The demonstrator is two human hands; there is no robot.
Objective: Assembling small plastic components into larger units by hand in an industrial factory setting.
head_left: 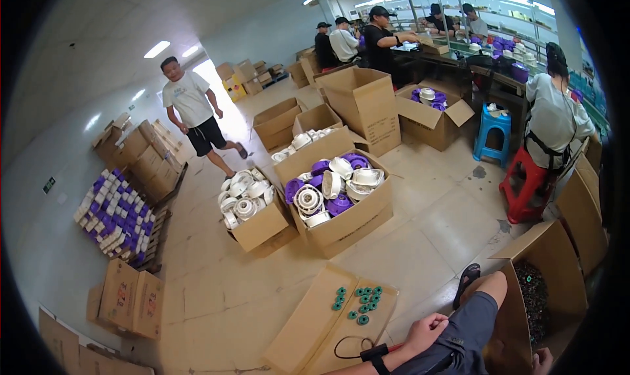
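Observation:
My left hand (425, 334) rests by my thigh in dark grey shorts (462, 329), its fingers curled and pressed together. Whatever they may hold is hidden. A black strap and a small black device (374, 353) with a looping cable sit at that wrist. At the lower edge, only a small part of my right hand (543, 360) shows, beside an open cardboard box (569, 303) with many small dark parts (530, 296) inside; its fingers are mostly cut off. In front of me, several small green-and-black round parts (367, 297) lie on a flattened cardboard sheet (305, 319).
Ahead stand open cartons (357, 229) heaped with white and purple round housings. A person (195, 103) in a white shirt walks at the left, near a loaded pallet (121, 214). Co-workers sit along a bench at the right, one on a red stool (525, 185) near a blue stool (492, 135).

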